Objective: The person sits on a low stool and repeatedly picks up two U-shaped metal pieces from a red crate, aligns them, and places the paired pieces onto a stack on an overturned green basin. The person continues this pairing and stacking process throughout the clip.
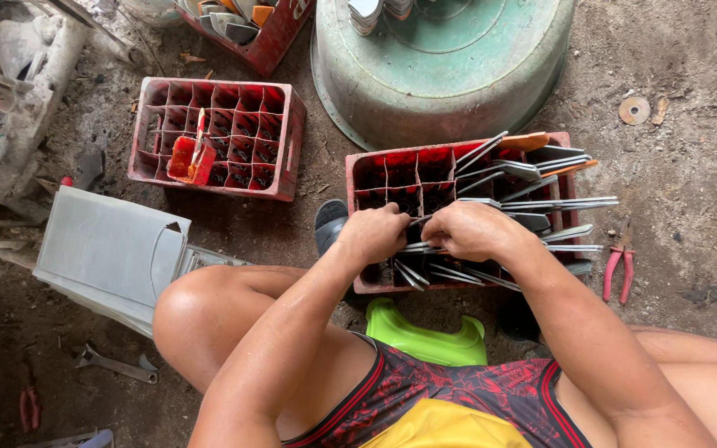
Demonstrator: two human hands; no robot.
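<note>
A red plastic bottle crate (367, 178) sits on the dirt floor in front of me, holding several grey metal blades (533, 203), some with orange handles. My left hand (375, 234) and my right hand (475, 230) meet over the crate's near side. Both are closed around thin metal blades (412, 247) that lie across the crate's cells. My bare knees frame the crate, and a green plastic stool (425, 336) shows under me.
A second red crate (280, 145) with a red can in it stands at the left. An upturned green metal basin (458, 75) stands behind. Red-handled pliers (618, 270) lie at the right, a grey metal box (101, 249) at the left, a wrench (114, 363) below it.
</note>
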